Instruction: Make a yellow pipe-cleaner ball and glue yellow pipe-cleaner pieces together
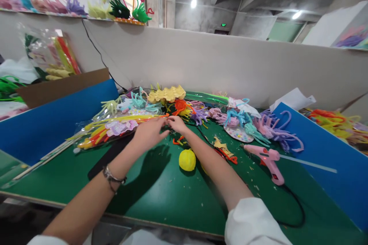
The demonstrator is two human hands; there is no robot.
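Observation:
My left hand (pixel 151 132) and my right hand (pixel 177 124) meet fingertip to fingertip above the middle of the table. The fingers of both are drawn together, and whatever lies between them is too small to make out. An orange pipe cleaner end (pixel 166 115) shows right behind the left fingertips; I cannot tell whether it is held. Below the hands, a yellow ball (pixel 187 160) rests on the green table (pixel 161 199). Short orange and yellow pipe cleaner pieces (pixel 178 141) lie just under the right hand. Beside my left wrist is a bag of yellow and orange pipe cleaners (pixel 100 132).
A pink glue gun (pixel 268 159) with a glue stick and black cable lies at right. Pastel pipe cleaner bundles (pixel 237 118) and a yellow bumpy piece (pixel 166 93) line the back. Blue panels (pixel 57 118) flank the table. Finished pipe cleaner swans (pixel 129 7) stand on the ledge.

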